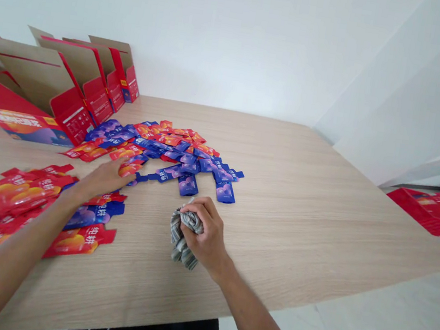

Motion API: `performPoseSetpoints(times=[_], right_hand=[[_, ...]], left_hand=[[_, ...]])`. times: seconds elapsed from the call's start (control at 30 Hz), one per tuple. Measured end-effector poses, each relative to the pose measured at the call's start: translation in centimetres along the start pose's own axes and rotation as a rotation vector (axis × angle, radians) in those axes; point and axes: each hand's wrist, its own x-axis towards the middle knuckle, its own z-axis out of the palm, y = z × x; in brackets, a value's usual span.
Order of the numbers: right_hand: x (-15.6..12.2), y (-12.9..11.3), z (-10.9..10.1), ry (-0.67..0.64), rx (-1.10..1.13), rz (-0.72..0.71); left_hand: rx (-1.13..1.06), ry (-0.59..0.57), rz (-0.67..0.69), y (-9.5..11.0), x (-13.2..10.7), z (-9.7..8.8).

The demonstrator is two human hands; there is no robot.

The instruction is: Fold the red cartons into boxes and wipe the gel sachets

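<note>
My right hand (207,235) is closed around a crumpled grey striped cloth (184,242), low over the wooden table. My left hand (104,178) reaches to the near left side of a heap of small red and blue pouches (173,147). Its fingers are closed on a red-orange pouch (134,165) there; a blue pouch lies right beside the fingertips, and the exact grip is partly hidden. Under and beside my left forearm is a second pile of larger-looking red pouches (30,186), with a blue pouch (92,215) among them.
Open red cardboard boxes (73,124) stand in a row at the back left against the white wall. The wooden table (299,215) stretches to the right. Beyond its right edge, a red box (437,208) sits lower down. Pale tiles cover the floor (348,327).
</note>
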Motion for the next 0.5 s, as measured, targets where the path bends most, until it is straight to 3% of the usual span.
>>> performPoseSetpoints(times=[0.17, 0.5], right_hand=[[0.2, 0.3, 0.1, 0.019, -0.014, -0.016], [0.0, -0.1, 0.0, 0.007, 0.008, -0.007]], left_hand=[[0.087, -0.11, 0.016, 0.9, 0.2, 2.9], [0.211, -0.154, -0.118, -2.9, -1.7, 1.4]])
